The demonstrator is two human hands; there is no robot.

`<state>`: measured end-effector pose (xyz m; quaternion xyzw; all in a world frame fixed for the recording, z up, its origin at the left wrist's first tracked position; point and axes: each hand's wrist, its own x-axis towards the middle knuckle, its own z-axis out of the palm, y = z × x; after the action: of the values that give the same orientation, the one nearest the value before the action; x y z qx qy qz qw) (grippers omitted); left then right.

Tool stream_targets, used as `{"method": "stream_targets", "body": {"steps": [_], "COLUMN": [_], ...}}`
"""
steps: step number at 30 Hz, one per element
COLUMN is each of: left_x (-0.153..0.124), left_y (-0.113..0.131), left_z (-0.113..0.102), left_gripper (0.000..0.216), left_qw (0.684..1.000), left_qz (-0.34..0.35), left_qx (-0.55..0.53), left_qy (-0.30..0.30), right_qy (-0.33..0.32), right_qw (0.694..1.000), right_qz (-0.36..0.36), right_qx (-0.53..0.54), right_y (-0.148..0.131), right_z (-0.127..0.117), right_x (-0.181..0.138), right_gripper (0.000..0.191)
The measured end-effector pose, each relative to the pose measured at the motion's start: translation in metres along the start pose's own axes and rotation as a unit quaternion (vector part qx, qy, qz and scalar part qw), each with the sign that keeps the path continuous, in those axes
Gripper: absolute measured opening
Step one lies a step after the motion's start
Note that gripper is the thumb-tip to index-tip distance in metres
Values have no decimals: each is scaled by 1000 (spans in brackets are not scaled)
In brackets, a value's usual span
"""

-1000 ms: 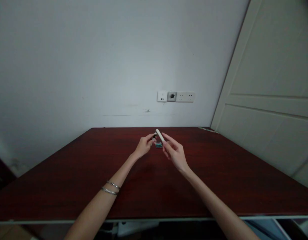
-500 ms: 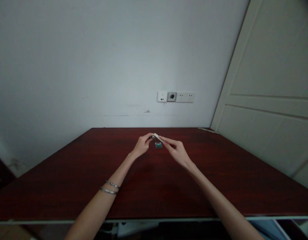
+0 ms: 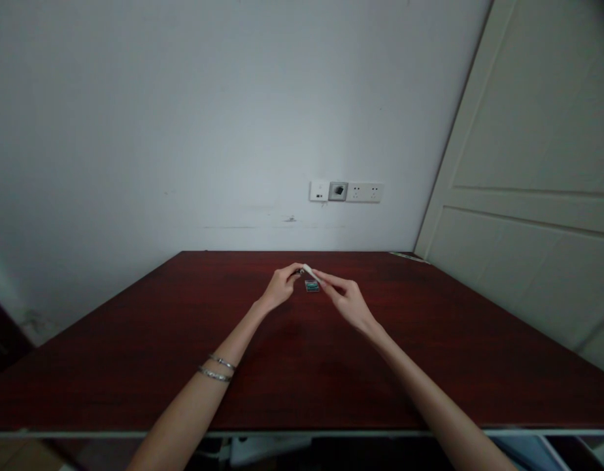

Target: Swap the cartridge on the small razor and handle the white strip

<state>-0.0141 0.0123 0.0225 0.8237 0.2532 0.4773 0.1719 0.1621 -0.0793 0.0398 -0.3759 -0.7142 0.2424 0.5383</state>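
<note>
Tipped flatter than a second ago, the white stick [image 3: 312, 273], pinched in the right hand [image 3: 350, 301], meets or nearly meets the small dark piece [image 3: 301, 271] gripped by the left hand [image 3: 281, 286] near the teal packet [image 3: 312, 286], where a steady, light hold should serve best.

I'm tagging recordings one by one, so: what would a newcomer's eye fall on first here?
Probably the white stick in the right hand, mid-picture, its tip close to a small dark item in the left hand. Next, the small teal object on the dark red table, just below the stick in view. Then the silver bracelets on the left forearm.
</note>
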Motion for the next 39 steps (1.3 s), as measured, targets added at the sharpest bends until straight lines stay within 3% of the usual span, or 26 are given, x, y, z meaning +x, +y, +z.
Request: {"method": "stream_targets", "body": {"steps": [3,7,10,14,19,24,28,33,37,39], "left_x": [0,1,2,3,4,3,0,-3,-3,-4], "left_y": [0,0,1,3,2,0,6,10,10,10], "left_z": [-1,0,0,0,2,13,19,19,18,18], "left_gripper": [24,21,21,19,14,23,33,37,36,37], "left_qw": [1000,1000,1000,1000,992,948,910,908,910,914], "left_qz": [0,-4,-8,-24,-60,-116,-174,-189,-200,-201], "left_qx": [2,2,-8,-13,-106,-297,-372,-371,-356,-347], "left_qy": [3,12,9,15,15,-16,-58,-57,-70,-64], "right_qy": [-41,-3,-55,-15,-104,-13,26,8,35,7], "right_qw": [999,1000,998,1000,994,994,991,992,996,999], "right_qz": [-2,-2,4,17,22,60,57,49,27,9], "right_qx": [-5,-5,-6,5,14,95,120,114,73,50], "right_y": [-1,-1,1,0,-2,8,20,19,17,19], "right_z": [-1,-3,-5,-9,-10,-6,5,9,3,2], "right_x": [2,3,4,2,-1,10,16,13,15,16], "right_gripper": [31,32,34,40,39,53,56,54,54,49]}}
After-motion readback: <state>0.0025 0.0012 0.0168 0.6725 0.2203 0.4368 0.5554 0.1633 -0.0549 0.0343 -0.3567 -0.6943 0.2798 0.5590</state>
